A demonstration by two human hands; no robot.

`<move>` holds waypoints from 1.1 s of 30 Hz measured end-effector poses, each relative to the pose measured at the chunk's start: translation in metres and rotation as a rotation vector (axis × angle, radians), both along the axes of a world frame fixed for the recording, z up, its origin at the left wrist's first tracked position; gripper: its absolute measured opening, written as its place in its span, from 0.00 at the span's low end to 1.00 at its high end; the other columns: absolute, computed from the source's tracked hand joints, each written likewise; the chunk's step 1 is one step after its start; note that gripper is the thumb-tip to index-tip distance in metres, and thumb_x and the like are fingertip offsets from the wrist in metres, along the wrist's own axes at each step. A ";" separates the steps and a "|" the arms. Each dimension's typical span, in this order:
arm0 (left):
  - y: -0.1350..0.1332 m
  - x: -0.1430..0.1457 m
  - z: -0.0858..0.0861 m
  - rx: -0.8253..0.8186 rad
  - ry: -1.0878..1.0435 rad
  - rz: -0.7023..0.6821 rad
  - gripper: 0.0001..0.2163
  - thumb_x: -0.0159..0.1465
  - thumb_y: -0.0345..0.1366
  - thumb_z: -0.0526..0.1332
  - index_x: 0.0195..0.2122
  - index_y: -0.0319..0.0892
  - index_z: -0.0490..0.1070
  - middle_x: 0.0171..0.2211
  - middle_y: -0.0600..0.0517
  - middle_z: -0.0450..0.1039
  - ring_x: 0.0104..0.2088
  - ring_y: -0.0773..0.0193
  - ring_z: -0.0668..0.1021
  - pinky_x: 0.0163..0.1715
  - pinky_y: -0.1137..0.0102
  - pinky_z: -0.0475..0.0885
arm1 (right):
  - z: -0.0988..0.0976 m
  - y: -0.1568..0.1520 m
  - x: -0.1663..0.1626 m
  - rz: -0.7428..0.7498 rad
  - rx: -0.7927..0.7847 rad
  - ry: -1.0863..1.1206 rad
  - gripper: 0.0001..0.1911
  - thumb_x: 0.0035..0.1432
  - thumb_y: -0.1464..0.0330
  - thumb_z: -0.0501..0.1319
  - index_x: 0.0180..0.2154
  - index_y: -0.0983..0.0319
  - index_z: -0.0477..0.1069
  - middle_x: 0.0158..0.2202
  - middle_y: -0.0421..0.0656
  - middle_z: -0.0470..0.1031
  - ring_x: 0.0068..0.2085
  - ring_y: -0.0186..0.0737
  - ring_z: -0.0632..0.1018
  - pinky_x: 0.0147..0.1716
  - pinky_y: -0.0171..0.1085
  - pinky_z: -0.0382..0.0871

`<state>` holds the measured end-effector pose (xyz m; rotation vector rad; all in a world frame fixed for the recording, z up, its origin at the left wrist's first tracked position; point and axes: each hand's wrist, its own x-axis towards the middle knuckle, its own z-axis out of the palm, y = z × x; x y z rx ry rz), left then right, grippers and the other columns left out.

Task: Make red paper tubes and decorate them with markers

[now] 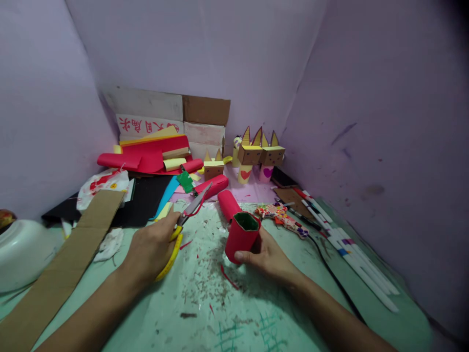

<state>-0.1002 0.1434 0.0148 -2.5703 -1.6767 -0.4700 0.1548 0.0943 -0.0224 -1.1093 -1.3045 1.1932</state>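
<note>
My left hand (156, 247) is closed around the yellow handles of a pair of scissors (192, 205), whose blades point away and up to the right. A thin red strip of paper hangs by the blades. In my right hand (269, 256) is a red paper tube (240, 240), held upright and tilted a little, its green inside showing at the open top. Just behind it lies another red tube (229, 204), and a third red roll (216, 187) rests farther back. Red paper scraps (229, 277) lie on the green table between my hands.
Cardboard animal figures (250, 155) stand at the back. Red paper sheets (154, 151) lean by a flattened carton (205, 110). A cardboard strip (84, 232) and white bowl (25, 252) are at left. White marker pens (355, 259) and a patterned glue gun with cord (284, 217) lie at right.
</note>
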 end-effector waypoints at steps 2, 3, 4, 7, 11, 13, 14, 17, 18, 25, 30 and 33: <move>0.001 0.002 0.005 -0.069 0.136 0.101 0.14 0.67 0.36 0.49 0.49 0.41 0.70 0.36 0.43 0.80 0.36 0.49 0.82 0.27 0.67 0.67 | 0.000 0.002 -0.001 0.009 -0.018 0.006 0.29 0.37 0.69 0.73 0.43 0.59 0.68 0.38 0.42 0.74 0.37 0.43 0.75 0.39 0.40 0.70; 0.002 0.002 0.007 -0.108 0.187 0.133 0.15 0.67 0.37 0.49 0.50 0.40 0.69 0.36 0.42 0.81 0.36 0.48 0.82 0.26 0.67 0.66 | 0.000 0.003 -0.001 0.016 -0.005 -0.002 0.28 0.37 0.70 0.74 0.43 0.59 0.69 0.38 0.41 0.75 0.38 0.43 0.75 0.40 0.41 0.70; 0.003 0.002 0.008 -0.143 0.221 0.157 0.16 0.68 0.37 0.49 0.51 0.39 0.69 0.36 0.41 0.81 0.36 0.48 0.83 0.25 0.67 0.65 | 0.000 0.004 -0.001 0.030 0.013 -0.010 0.28 0.37 0.71 0.73 0.43 0.58 0.69 0.39 0.41 0.75 0.39 0.43 0.75 0.41 0.41 0.70; 0.008 -0.001 0.011 -0.218 0.258 0.219 0.17 0.68 0.38 0.48 0.52 0.38 0.69 0.38 0.39 0.81 0.37 0.47 0.83 0.25 0.67 0.65 | -0.001 0.003 0.000 0.096 0.035 -0.028 0.25 0.40 0.72 0.71 0.43 0.58 0.71 0.39 0.41 0.75 0.39 0.43 0.75 0.41 0.40 0.70; 0.015 -0.006 0.013 -0.320 0.238 0.282 0.19 0.67 0.38 0.47 0.53 0.37 0.69 0.40 0.38 0.81 0.39 0.45 0.83 0.29 0.65 0.68 | -0.002 -0.001 0.001 0.126 0.022 -0.054 0.21 0.42 0.74 0.68 0.41 0.59 0.71 0.37 0.41 0.74 0.39 0.44 0.75 0.41 0.40 0.70; 0.019 -0.009 0.011 -0.355 0.211 0.302 0.21 0.65 0.39 0.51 0.56 0.37 0.67 0.42 0.37 0.80 0.43 0.43 0.82 0.33 0.62 0.70 | -0.003 -0.002 0.002 0.135 0.036 -0.043 0.22 0.43 0.74 0.68 0.44 0.58 0.71 0.40 0.41 0.74 0.41 0.44 0.75 0.43 0.40 0.69; 0.021 -0.011 0.010 -0.368 0.197 0.311 0.22 0.63 0.40 0.53 0.57 0.37 0.66 0.44 0.36 0.80 0.44 0.42 0.81 0.36 0.61 0.71 | -0.002 -0.002 0.002 0.143 0.042 -0.030 0.23 0.44 0.73 0.68 0.45 0.58 0.70 0.41 0.42 0.74 0.42 0.44 0.75 0.44 0.40 0.69; 0.025 -0.017 0.006 -0.365 0.171 0.352 0.24 0.62 0.42 0.55 0.58 0.38 0.66 0.44 0.36 0.79 0.45 0.38 0.80 0.39 0.56 0.72 | 0.000 -0.001 0.003 0.182 0.064 0.021 0.29 0.44 0.72 0.70 0.50 0.58 0.67 0.46 0.44 0.74 0.47 0.46 0.75 0.47 0.41 0.68; 0.025 -0.019 0.005 -0.321 0.158 0.363 0.23 0.62 0.42 0.55 0.57 0.38 0.67 0.44 0.35 0.78 0.45 0.37 0.79 0.39 0.54 0.72 | 0.001 -0.001 0.003 0.186 0.078 0.030 0.30 0.44 0.72 0.70 0.50 0.58 0.66 0.47 0.45 0.74 0.48 0.46 0.75 0.49 0.42 0.68; -0.008 0.012 -0.001 -0.411 -0.502 -0.262 0.25 0.56 0.40 0.64 0.56 0.45 0.65 0.54 0.44 0.71 0.51 0.51 0.76 0.49 0.58 0.73 | 0.007 -0.007 -0.001 0.242 0.179 -0.069 0.24 0.42 0.74 0.67 0.43 0.58 0.64 0.45 0.44 0.73 0.44 0.43 0.76 0.44 0.40 0.69; -0.032 0.048 -0.013 -0.440 -0.787 -0.597 0.24 0.55 0.35 0.67 0.54 0.46 0.66 0.54 0.44 0.71 0.54 0.51 0.74 0.54 0.58 0.70 | -0.002 -0.009 -0.007 0.293 0.257 -0.021 0.22 0.46 0.72 0.66 0.44 0.58 0.65 0.47 0.46 0.70 0.48 0.45 0.74 0.48 0.43 0.69; -0.032 0.052 -0.020 -0.368 -0.816 -0.587 0.17 0.57 0.34 0.65 0.48 0.44 0.69 0.48 0.45 0.74 0.48 0.54 0.77 0.49 0.60 0.72 | -0.001 -0.010 -0.005 0.120 0.415 -0.139 0.19 0.51 0.69 0.66 0.46 0.57 0.67 0.49 0.46 0.67 0.52 0.48 0.72 0.53 0.45 0.66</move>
